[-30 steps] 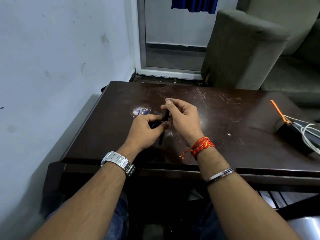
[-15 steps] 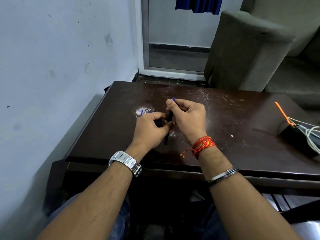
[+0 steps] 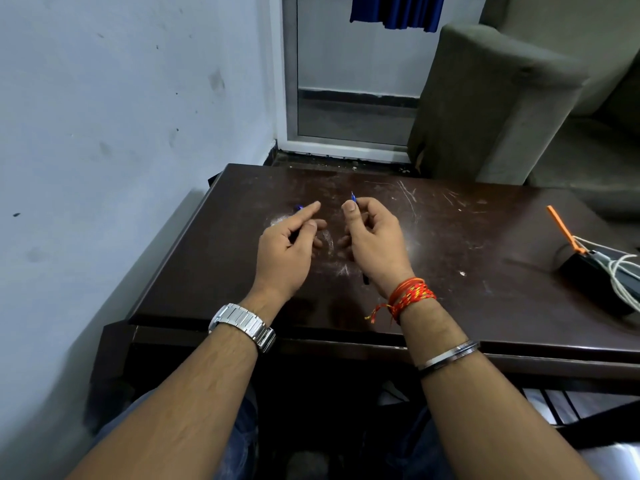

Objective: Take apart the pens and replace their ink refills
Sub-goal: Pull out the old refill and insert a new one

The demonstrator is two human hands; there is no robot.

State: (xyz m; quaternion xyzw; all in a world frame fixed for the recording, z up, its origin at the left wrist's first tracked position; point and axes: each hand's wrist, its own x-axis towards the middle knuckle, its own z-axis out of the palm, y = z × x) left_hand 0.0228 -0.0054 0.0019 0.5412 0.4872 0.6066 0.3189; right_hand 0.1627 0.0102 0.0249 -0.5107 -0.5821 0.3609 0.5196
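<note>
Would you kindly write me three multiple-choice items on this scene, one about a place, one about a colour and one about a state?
1. Where is the watch?
A. on the left wrist
B. on the right wrist
C. lying on the table

2. What colour is the thread band on the right wrist?
A. green
B. red and orange
C. white

3. How do the two hands stand to each other?
A. clasped together
B. one resting on top of the other
C. apart, with a gap between them

Answers:
1 A, the metal strap circles the left wrist.
2 B, its strands are red and orange.
3 C, bare table shows between the left hand and the right hand.
</note>
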